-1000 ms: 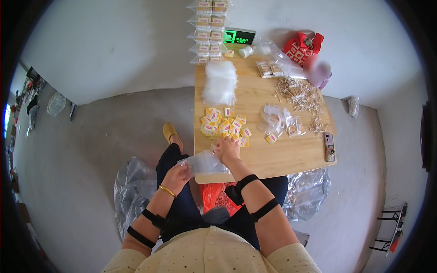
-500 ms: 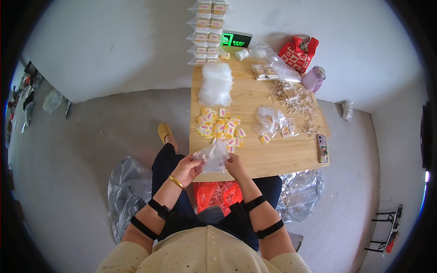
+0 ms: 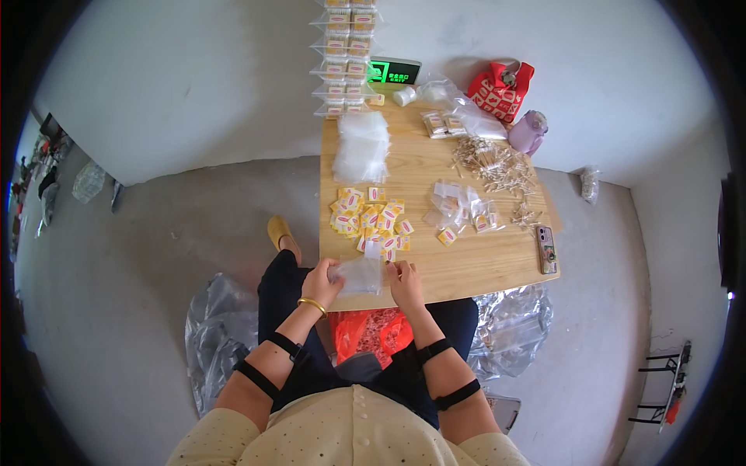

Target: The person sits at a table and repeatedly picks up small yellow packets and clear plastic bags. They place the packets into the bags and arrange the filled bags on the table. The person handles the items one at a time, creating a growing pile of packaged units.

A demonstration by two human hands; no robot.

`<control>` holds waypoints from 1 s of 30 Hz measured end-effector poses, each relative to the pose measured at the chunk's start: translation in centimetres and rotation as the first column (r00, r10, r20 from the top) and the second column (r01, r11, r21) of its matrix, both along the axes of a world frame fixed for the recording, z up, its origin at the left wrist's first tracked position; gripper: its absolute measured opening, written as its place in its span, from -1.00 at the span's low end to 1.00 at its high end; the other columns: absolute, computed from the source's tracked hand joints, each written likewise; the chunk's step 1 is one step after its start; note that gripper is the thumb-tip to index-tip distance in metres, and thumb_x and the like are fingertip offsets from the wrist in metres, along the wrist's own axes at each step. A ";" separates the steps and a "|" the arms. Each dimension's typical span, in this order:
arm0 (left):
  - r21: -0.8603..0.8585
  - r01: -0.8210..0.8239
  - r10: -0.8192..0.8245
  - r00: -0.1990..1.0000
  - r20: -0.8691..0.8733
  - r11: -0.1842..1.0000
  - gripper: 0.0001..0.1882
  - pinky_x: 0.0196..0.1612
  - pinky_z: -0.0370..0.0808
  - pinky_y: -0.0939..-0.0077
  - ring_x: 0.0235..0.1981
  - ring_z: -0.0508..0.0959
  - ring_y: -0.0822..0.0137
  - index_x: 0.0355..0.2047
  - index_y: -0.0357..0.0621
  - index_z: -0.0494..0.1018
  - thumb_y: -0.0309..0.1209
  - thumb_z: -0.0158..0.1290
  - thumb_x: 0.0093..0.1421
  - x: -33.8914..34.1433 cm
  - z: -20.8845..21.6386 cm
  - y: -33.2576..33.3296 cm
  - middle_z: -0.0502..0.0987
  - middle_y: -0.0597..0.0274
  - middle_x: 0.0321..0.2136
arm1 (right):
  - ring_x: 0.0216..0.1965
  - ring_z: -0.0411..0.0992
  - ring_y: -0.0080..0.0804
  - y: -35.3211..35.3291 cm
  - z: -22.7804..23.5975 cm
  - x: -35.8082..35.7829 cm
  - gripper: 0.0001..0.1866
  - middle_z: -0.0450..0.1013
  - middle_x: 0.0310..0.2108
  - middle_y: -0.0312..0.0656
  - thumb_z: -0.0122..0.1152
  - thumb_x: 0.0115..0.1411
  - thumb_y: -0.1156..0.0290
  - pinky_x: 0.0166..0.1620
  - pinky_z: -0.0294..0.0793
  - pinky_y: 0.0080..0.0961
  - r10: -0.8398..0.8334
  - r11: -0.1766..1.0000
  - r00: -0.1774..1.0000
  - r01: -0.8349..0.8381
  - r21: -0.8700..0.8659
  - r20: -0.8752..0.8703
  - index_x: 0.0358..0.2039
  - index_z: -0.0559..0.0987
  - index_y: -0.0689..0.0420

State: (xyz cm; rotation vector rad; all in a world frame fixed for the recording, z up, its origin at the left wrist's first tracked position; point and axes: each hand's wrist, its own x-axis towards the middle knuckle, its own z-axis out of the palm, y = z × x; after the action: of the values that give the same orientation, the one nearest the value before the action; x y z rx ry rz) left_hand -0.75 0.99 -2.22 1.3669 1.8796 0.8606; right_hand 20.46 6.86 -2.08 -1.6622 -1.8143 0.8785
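Grasping a clear, flat plastic bag (image 3: 360,278) in a person's left hand (image 3: 320,283), seven o'clock on the pale wooden table (image 3: 466,268), yellow-and-white rectangular cards (image 3: 373,220) at the bag's twelve, right hand (image 3: 406,286) at three, fingers' grip unclear.

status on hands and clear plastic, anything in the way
Left hand gripping clear plastic. Right hand by its right edge, contact unclear. Yellow cards just beyond, not blocking.

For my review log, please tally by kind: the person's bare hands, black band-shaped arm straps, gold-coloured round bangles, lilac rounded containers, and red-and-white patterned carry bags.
Left hand and right hand: 2
Black band-shaped arm straps: 4
Gold-coloured round bangle: 1
Lilac rounded container: 1
Red-and-white patterned carry bag: 1
Total: 9
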 end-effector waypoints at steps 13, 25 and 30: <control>-0.218 -0.304 0.368 0.849 0.380 0.927 0.02 0.14 0.34 0.17 0.08 0.37 0.03 0.24 -0.38 -0.02 -0.26 0.37 -0.09 -1.8 -3.8 -4.1 0.32 -0.11 0.02 | -0.22 0.41 -0.09 -3.4 -0.2 -6.0 -0.54 0.41 -0.34 -0.08 0.35 0.01 0.09 -0.13 0.40 -0.25 0.116 0.992 0.969 -0.124 0.021 0.219 -0.27 0.43 0.16; -0.328 -0.370 0.476 0.444 0.759 0.869 -0.62 -0.09 0.55 0.34 -0.21 0.58 0.23 -0.08 -0.35 0.39 -0.66 0.14 0.05 -3.1 -4.7 -7.1 0.54 0.10 -0.22 | -0.11 0.32 -0.13 -2.7 2.8 -5.6 -0.57 0.33 -0.19 -0.11 0.29 0.06 0.26 -0.07 0.33 -0.22 0.271 0.906 0.890 -0.365 0.215 0.367 -0.03 0.47 0.03; -0.379 -0.331 0.494 0.417 0.763 0.864 -0.61 -0.09 0.57 0.26 -0.17 0.59 0.26 -0.05 -0.32 0.38 -0.66 0.12 0.07 -4.1 -2.0 -7.5 0.54 0.13 -0.18 | 0.00 0.29 -0.15 -1.9 2.8 -3.4 -0.51 0.30 -0.06 -0.13 0.28 0.07 0.25 0.01 0.31 -0.23 0.336 0.832 0.790 -0.504 0.232 0.512 0.02 0.44 0.02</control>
State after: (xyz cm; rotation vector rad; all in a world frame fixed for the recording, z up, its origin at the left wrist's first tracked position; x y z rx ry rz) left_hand -4.85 -6.53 -4.21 0.1740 1.4030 1.2737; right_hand 17.06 4.93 0.75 -1.3005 -2.5658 0.2821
